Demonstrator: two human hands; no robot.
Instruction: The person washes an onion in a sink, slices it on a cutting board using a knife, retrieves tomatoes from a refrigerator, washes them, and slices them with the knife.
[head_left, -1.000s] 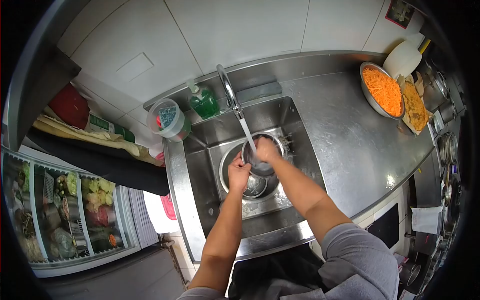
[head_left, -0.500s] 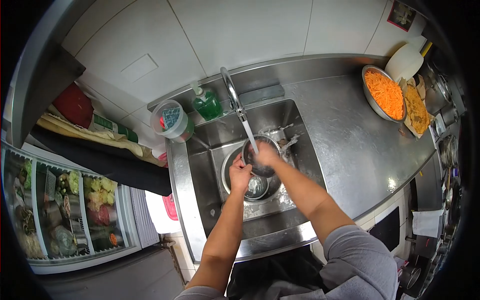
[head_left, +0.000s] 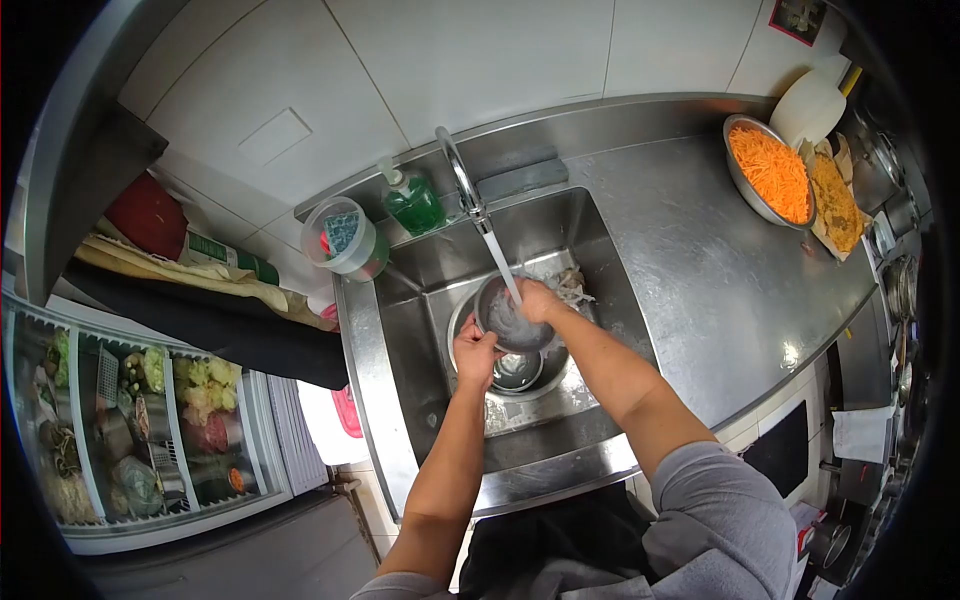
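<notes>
A metal bowl (head_left: 512, 335) with swirling water in it is tilted under the running faucet (head_left: 462, 180). My left hand (head_left: 474, 352) grips its left rim, thumb over the edge. At the upper right rim is my right hand (head_left: 538, 300), its fingers curled at the bowl and partly hidden by the falling water. Below, inside the steel sink (head_left: 410, 350), lie a larger round metal vessel (head_left: 457, 318) and a smaller metal bowl (head_left: 515, 372), both partly covered by the held bowl. Wet scraps (head_left: 574, 286) lie at the sink's far right.
A green soap bottle (head_left: 415, 204) and a clear tub with sponges (head_left: 345, 243) stand behind the sink's left corner. On the right counter (head_left: 690, 240) sit a bowl of shredded carrot (head_left: 770, 172) and orange-yellow food on paper (head_left: 836, 205). A glass-topped case of vegetables (head_left: 140, 420) is at left.
My right hand, blurred inside the bowl before, now shows sharply at its upper right rim. The bowl has tipped and shifted slightly, with cloudy water in it. The faucet keeps running.
</notes>
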